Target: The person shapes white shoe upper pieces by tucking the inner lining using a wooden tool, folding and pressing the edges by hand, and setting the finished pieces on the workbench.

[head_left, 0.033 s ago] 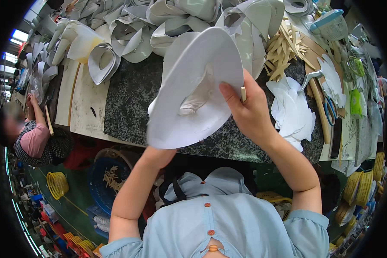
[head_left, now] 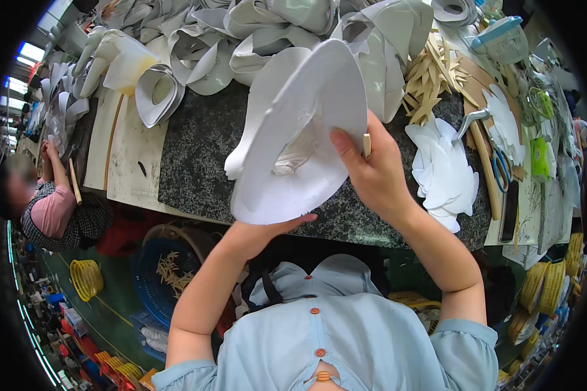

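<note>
Two hands carry one work piece: I read the step in hand as turning and checking a stack of white curved sheets (head_left: 293, 143) held up above the counter (head_left: 202, 156). My right hand (head_left: 372, 173) is clenched on the stack's right edge, thumb pressed on the near face, fingers hidden behind, with a small pale stick (head_left: 366, 144) tucked against the fingers. My left hand (head_left: 261, 233) cups the stack's lower rim from beneath, fingers partly closed and touching the underside. The next move, as I judge it, calls for a firm pinch at the right edge while the lower support shifts, lest the loose layers fan apart. Just right of the right grip lies a heap of white cut-outs (head_left: 443, 173) on the dark counter; beyond them, scissors (head_left: 501, 171). Above the grip, a bundle of pale strips (head_left: 430, 78) and more curled white sheets (head_left: 241, 32). Well left of the grip, another person (head_left: 52, 208) works.
</note>
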`<state>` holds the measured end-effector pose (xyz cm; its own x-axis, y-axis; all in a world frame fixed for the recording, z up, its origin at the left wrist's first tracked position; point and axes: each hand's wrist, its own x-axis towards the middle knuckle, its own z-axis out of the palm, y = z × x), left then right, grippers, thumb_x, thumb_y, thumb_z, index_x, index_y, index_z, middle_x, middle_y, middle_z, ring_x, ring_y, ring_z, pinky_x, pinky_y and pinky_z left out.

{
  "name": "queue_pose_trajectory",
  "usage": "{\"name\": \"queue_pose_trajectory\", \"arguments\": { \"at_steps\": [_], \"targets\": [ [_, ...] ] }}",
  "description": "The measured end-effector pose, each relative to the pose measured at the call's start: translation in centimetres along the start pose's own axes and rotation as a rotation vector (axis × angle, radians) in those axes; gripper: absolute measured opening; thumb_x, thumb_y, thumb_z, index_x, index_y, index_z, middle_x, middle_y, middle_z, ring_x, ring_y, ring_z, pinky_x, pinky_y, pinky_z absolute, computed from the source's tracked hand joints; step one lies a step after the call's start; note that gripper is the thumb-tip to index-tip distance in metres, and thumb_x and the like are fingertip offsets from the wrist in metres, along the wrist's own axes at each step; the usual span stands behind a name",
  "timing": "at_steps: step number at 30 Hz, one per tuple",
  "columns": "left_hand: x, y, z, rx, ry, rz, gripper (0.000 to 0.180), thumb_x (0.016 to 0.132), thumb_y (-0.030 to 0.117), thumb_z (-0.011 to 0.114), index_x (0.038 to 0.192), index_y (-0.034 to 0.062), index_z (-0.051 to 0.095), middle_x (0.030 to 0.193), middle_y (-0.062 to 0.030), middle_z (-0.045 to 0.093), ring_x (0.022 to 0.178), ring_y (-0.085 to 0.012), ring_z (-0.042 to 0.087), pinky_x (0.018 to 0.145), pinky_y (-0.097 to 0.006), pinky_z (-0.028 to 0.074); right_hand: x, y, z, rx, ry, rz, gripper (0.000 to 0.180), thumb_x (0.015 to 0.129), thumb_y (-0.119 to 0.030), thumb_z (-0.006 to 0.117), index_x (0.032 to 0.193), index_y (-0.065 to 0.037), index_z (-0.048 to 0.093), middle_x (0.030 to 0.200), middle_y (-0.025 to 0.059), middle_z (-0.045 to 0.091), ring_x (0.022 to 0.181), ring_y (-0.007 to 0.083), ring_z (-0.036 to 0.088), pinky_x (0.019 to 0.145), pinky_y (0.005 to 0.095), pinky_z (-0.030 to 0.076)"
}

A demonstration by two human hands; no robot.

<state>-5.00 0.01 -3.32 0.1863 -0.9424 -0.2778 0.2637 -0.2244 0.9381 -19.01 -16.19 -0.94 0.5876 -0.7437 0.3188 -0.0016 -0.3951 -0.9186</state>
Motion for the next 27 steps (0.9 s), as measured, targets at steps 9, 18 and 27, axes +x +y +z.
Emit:
{"name": "queue_pose_trajectory", "arguments": {
  "at_steps": [9,18,27],
  "targets": [
    [1.7,-1.4,-4.1,-0.603,-0.059,-0.025,0.041,0.1,0.021,0.06,0.132,-0.0033,0.055,0.121,-0.014,0.066,0.101,-0.0209,0.069,0.086,-0.036,0.059,-0.8,-1.7,0.7,0.204,-0.216,-0.014,0.035,0.1,-0.018,0.063,0.131,-0.003,0.058,0.111,0.0136,0.067,0.099,0.0232,0.064,0.089,0.0352,0.05],
    [-1.9,8.5,1.5,0.016,0.273,-0.113,0.033,0.09,0.02,0.074,0.116,0.0017,0.065,0.114,-0.0082,0.065,0.1,-0.0146,0.06,0.082,-0.03,0.05,-0.3,-2.7,1.0,-0.103,-0.272,-0.118,0.025,0.082,0.006,0.061,0.106,-0.001,0.059,0.096,0.0173,0.06,0.09,0.0397,0.061,0.077,0.0452,0.05],
    [-2.5,7.3,0.6,-0.003,0.261,-0.118,0.033,0.09,0.019,0.075,0.116,0.0017,0.066,0.112,-0.008,0.065,0.098,-0.0145,0.061,0.08,-0.03,0.051,-0.1,-3.0,0.1,-0.063,-0.29,-0.063,0.023,0.084,0.003,0.062,0.107,0.001,0.059,0.097,0.0194,0.062,0.09,0.0404,0.063,0.077,0.0438,0.051]
  ]
}}
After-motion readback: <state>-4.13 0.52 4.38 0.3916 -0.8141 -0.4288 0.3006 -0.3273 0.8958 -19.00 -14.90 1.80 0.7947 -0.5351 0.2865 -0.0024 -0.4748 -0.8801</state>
